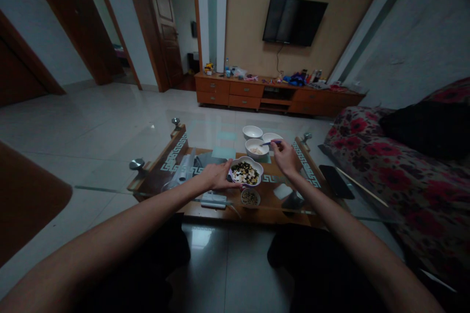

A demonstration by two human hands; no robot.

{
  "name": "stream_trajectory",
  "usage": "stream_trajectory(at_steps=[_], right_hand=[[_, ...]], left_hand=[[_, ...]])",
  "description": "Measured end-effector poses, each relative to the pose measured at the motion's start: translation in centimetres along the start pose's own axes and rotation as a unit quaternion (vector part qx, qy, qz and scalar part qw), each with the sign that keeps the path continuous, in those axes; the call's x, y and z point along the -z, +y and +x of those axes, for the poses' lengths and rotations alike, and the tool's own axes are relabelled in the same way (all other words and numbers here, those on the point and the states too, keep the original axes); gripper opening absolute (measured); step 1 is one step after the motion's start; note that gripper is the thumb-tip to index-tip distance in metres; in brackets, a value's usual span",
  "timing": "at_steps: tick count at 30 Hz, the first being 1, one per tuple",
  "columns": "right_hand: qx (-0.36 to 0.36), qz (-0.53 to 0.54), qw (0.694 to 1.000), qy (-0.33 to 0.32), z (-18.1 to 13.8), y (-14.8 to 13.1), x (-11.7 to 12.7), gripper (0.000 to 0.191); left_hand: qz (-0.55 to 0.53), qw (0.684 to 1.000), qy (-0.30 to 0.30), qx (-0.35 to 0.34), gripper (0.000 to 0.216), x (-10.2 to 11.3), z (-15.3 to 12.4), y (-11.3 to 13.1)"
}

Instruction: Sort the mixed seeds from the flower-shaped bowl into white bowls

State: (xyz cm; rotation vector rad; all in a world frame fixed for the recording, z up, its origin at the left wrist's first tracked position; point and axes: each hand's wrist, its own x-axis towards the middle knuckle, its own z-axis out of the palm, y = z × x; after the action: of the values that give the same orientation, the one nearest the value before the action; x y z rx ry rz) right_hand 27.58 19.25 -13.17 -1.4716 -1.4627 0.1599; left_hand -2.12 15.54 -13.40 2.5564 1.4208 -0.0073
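My left hand (pixel 217 176) grips the left rim of a flower-shaped bowl (pixel 246 172) filled with mixed dark and light beans, on a glass coffee table (pixel 147 176). My right hand (pixel 285 155) holds a thin blue-handled utensil (pixel 271 143) whose tip reaches over a white bowl (pixel 256 148) with a few pale pieces inside. Two more white bowls (pixel 252 132) stand just behind it. A small bowl of dark beans (pixel 250 197) sits in front of the mixed bowl.
A dark phone (pixel 336 181) and a long thin stick (pixel 362 186) lie on the glass at the right, beside a floral sofa (pixel 396 171). A wooden TV cabinet (pixel 271 95) with clutter stands at the far wall under a wall television (pixel 293 20). Tiled floor spreads to the left.
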Motion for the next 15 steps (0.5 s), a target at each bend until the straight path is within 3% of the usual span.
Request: stream_trajectory(at_steps=[3,6,12,15], right_hand=[[-0.014,-0.008,0.999,-0.035,-0.1,0.9,-0.1,0.045],[-0.023,-0.014,0.999,-0.030,-0.4,1.0,0.0,0.044],[-0.049,0.025,0.998,0.029,0.0,-0.6,1.1,0.039],[-0.082,0.104,0.988,0.073,-0.2,-2.1,1.1,0.038]], left_hand=[[0.002,1.000,0.005,-0.001,0.128,-0.2,0.0,-0.1],[0.004,1.000,0.004,0.000,0.129,-0.3,0.0,-0.2],[-0.017,1.000,-0.022,0.011,0.128,0.7,0.0,-0.9],[-0.052,0.998,0.024,0.028,0.120,2.3,-0.3,-1.3]])
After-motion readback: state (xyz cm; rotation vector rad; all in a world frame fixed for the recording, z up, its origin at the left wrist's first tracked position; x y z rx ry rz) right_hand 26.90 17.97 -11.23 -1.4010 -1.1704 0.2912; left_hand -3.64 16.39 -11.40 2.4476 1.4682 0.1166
